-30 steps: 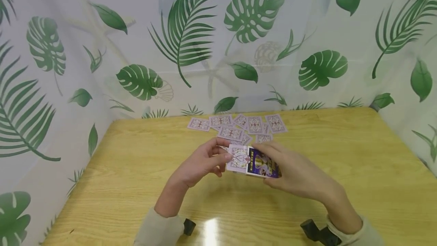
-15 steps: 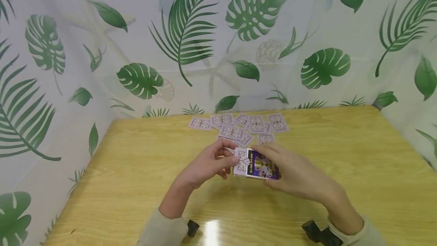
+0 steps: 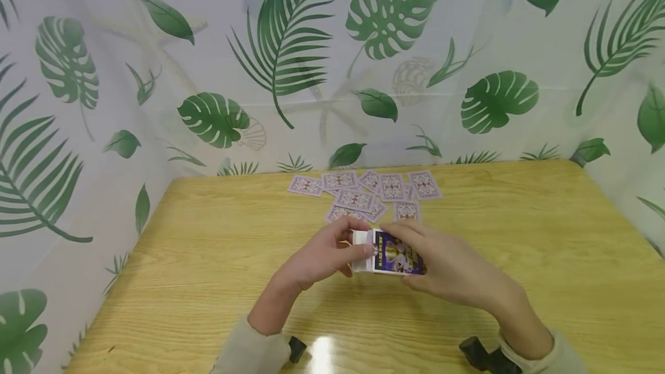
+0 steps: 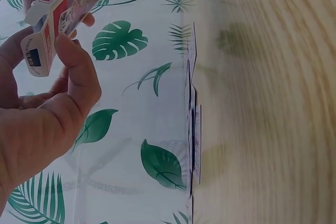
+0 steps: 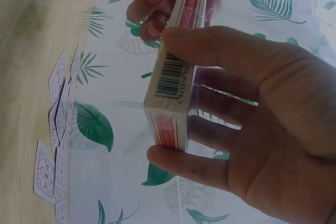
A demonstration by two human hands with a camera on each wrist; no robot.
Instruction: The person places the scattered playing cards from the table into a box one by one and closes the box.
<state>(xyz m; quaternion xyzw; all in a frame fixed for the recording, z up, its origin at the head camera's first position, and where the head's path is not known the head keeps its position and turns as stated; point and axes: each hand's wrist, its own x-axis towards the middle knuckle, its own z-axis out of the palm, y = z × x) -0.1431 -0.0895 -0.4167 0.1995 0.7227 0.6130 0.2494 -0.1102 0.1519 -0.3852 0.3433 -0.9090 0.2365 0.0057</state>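
The fingers [image 5: 191,167] of the right hand [image 3: 449,261] are gripping a small rectangular cardboard card box, purple-fronted with a gold trophy print and white edges [image 3: 399,254], from its closed end, just below the centre of the frame. In the right wrist view the thumb is pressing along one edge and the little finger is bracing the opposite one, with a black-and-white barcode [image 5: 170,76] showing between them. The left hand [image 3: 327,255] is pinching the box's other end, where a white cardboard flap [image 4: 35,55] is standing out; its thumb is lying against the printed front.

The box is hanging above the surface. It is probably light and only moderately stiff: the thin walls would buckle under a hard squeeze, and the glossy print may be slippery. The narrow edges near the closed end should take a hold best, while the flap, likely the weakest part, wants only a light pinch. Whether cards are sitting inside cannot be told.

Farther out, purple-and-white patterned paper playing cards [image 3: 354,199] are lying face down, several overlapping, at the upper middle of the yellow wood-grain surface [image 3: 208,258]. A white leaf-printed cloth [image 3: 218,68] is filling the top of the frame.
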